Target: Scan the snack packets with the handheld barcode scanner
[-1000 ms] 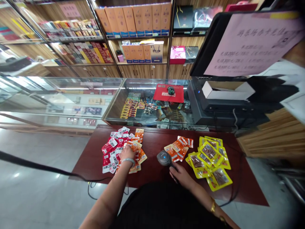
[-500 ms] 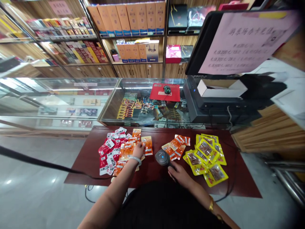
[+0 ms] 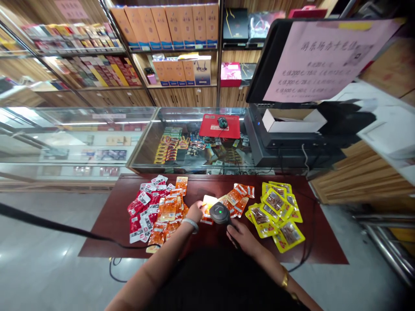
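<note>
shop: retail counter, wooden shelves of boxed goods behind, glass display case [image 3: 97,142] across the back, dark red table [image 3: 106,233] in front
left pile: red-and-white sachets [image 3: 142,209] and orange sachets [image 3: 167,211] heaped at table left, overlapping, untouched now
change: a second ago the left hand [image 3: 196,211] was pressed on the orange heap; half a second ago it had lifted one packet clear; now it sits at table centre with that packet under the scanner
meaning: one packet looks to be mid-scan; scanner light reads green now, was blue in both earlier frames, likely a read
left hand state: fingers pinched on the orange packet [image 3: 207,205], holding it by its left edge
packet: small flat foil sachet, orange with pale label, face up, partly hidden by the scanner head, just left of the centre orange group [image 3: 238,196]
scanner [image 3: 220,212]: dark round head, lit dot on top, touching or just above the packet, cannot tell which
right hand [image 3: 241,235]: wrapped round the scanner handle, same place as before
right pile: yellow sachets [image 3: 275,211] fanned out at table right
far right: black monitor with a pink paper notice [image 3: 320,60]
</note>
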Tool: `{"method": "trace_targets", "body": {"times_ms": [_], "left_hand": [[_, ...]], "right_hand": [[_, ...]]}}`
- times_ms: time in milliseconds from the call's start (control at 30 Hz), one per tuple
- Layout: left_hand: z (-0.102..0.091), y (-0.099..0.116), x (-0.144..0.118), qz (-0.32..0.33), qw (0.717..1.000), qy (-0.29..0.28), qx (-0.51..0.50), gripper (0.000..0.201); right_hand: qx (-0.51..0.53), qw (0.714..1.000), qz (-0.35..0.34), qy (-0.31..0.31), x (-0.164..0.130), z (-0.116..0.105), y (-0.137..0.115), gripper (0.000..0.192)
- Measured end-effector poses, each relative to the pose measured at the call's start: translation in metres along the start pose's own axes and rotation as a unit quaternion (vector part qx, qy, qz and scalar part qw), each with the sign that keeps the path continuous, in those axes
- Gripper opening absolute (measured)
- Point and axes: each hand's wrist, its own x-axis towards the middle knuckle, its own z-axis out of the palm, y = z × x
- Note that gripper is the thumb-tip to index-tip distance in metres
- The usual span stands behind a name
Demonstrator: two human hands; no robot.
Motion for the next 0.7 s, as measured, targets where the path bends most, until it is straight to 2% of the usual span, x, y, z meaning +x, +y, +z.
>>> {"method": "trace_targets", "body": {"times_ms": [100,167,233,300,367,433,467,500,567,633,700], "left_hand": [[0.010,0.007,0.005,-0.032,0.991,-0.036,-0.127,0.022],[0.016,0.014,0.008,-0.008,0.974,-0.082,-0.210,0.030],[0.012,0.018,0.011,0.028,0.970,-0.082,-0.227,0.034],[-0.007,0.014,0.010,0.026,0.988,-0.009,-0.151,0.032],[-0.036,0.000,0.006,-0.024,0.994,0.103,-0.004,0.030],[-0.067,-0.019,-0.001,-0.103,0.961,0.218,0.135,0.042],[-0.081,-0.028,-0.006,-0.138,0.942,0.251,0.178,0.051],[-0.091,-0.037,-0.009,-0.165,0.928,0.266,0.202,0.061],[-0.106,-0.052,-0.015,-0.215,0.916,0.253,0.224,0.074],[-0.113,-0.061,-0.017,-0.247,0.918,0.211,0.228,0.078],[-0.118,-0.066,-0.016,-0.260,0.923,0.160,0.233,0.074]], "right_hand": [[0.007,1.000,0.009,-0.005,-0.001,0.000,0.001,0.054],[0.013,1.000,0.010,-0.010,-0.001,0.000,-0.001,0.055],[0.015,1.000,0.008,-0.013,0.000,0.002,-0.004,0.055],[0.015,1.000,0.008,-0.014,0.001,0.003,-0.005,0.056],[0.013,1.000,0.012,-0.012,0.002,0.003,-0.003,0.054],[0.012,1.000,0.016,-0.010,0.003,0.003,0.003,0.051],[0.011,1.000,0.017,-0.008,0.004,0.002,0.006,0.050],[0.012,1.000,0.018,-0.006,0.005,0.002,0.010,0.049],[0.009,1.000,0.017,0.001,0.007,0.002,0.016,0.049],[0.004,1.000,0.017,0.008,0.010,0.003,0.019,0.049],[-0.001,1.000,0.018,0.009,0.011,0.003,0.020,0.051]]}}
